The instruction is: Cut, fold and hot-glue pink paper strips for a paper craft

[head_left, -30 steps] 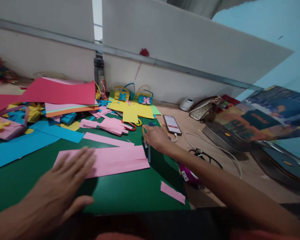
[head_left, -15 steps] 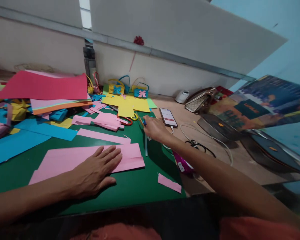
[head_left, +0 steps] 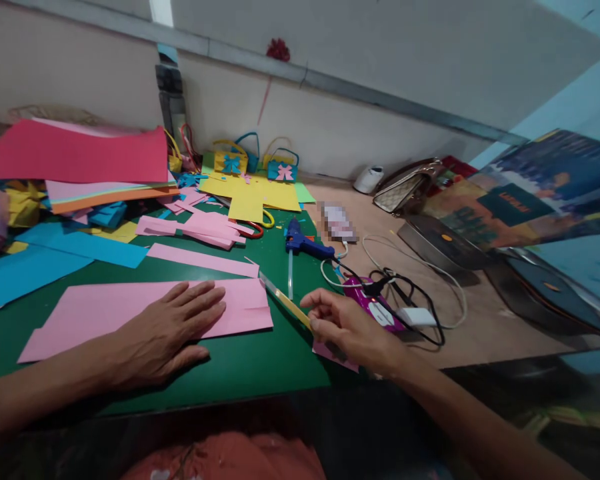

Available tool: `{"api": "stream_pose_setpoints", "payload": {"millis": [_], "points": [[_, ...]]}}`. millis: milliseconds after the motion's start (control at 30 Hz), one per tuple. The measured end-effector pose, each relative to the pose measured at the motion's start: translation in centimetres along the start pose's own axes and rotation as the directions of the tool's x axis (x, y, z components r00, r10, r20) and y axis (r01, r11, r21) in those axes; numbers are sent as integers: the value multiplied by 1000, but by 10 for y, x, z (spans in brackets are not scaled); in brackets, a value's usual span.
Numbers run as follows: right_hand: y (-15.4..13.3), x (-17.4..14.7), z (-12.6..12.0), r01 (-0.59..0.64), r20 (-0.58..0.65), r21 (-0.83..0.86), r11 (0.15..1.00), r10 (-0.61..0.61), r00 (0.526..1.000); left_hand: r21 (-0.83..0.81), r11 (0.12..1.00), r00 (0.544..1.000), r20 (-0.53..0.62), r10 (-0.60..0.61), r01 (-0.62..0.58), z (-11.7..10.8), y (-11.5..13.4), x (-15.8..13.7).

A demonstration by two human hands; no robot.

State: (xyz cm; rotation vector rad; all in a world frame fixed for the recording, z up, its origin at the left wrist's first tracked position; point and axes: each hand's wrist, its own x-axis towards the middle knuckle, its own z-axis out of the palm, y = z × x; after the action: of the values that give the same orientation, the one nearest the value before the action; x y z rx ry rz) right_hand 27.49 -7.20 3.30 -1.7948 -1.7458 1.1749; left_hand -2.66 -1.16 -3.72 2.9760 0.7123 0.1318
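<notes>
My left hand (head_left: 177, 327) lies flat, fingers stretched out, on a folded sheet of pink paper (head_left: 95, 313). My right hand (head_left: 343, 327) is closed around a yellow cutter knife (head_left: 293, 307). The knife slants up and left, its thin blade tip beside the upper right corner of the pink paper; I cannot tell if they touch. Just behind that corner is a narrow pink strip (head_left: 203, 260). A blue glue gun (head_left: 307, 245) with a clear glue stick lies beyond my right hand. Partly under that hand is a small pink scrap (head_left: 347, 363).
Left, coloured sheets (head_left: 80, 153) and blue strips (head_left: 80, 247) cover the green mat (head_left: 145, 393). Small paper bags (head_left: 283, 170) stand behind a yellow cut-out (head_left: 245, 203) and red-and-yellow scissor handles (head_left: 269, 219). Right: phone (head_left: 337, 222), purple power strip (head_left: 353, 288), cables, dark cases (head_left: 440, 247).
My right hand has come back toward me from near the glue gun and scissors, bringing the cutter knife to the paper's right edge. My left hand stays flat on the paper.
</notes>
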Motion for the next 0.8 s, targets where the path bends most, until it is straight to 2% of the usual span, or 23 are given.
{"api": "stream_pose_setpoints", "payload": {"millis": [67, 133, 267, 333, 533, 667, 733, 800], "points": [[5, 0, 4, 60, -56, -154, 986, -69, 996, 6, 1000, 1000, -13, -6, 6, -1, 1, 0], [8, -1, 8, 98, -63, -317, 943, -124, 990, 18, 1000, 1000, -25, -8, 9, -1, 2, 0], [10, -2, 18, 111, -102, -648, 754, -230, 968, 25, 1000, 999, -34, -2, 3, -2, 3, 1], [9, -1, 21, 103, -110, -704, 703, -251, 962, 18, 1000, 999, -34, -3, 4, -1, 2, 1], [12, 5, 14, 113, -163, -640, 760, -278, 946, 1, 1000, 1000, 12, -13, 13, 2, 0, 0], [15, 5, 5, 204, -162, -455, 867, -306, 938, -38, 999, 999, 48, 0, 2, -2, -1, 1], [18, 4, 2, 213, -193, -360, 908, -296, 936, -58, 998, 997, 73, 6, -2, -6, 0, 1], [20, 3, 0, 195, -228, -350, 916, -286, 931, -67, 998, 996, 93, 1, 5, -10, 2, 2]]}}
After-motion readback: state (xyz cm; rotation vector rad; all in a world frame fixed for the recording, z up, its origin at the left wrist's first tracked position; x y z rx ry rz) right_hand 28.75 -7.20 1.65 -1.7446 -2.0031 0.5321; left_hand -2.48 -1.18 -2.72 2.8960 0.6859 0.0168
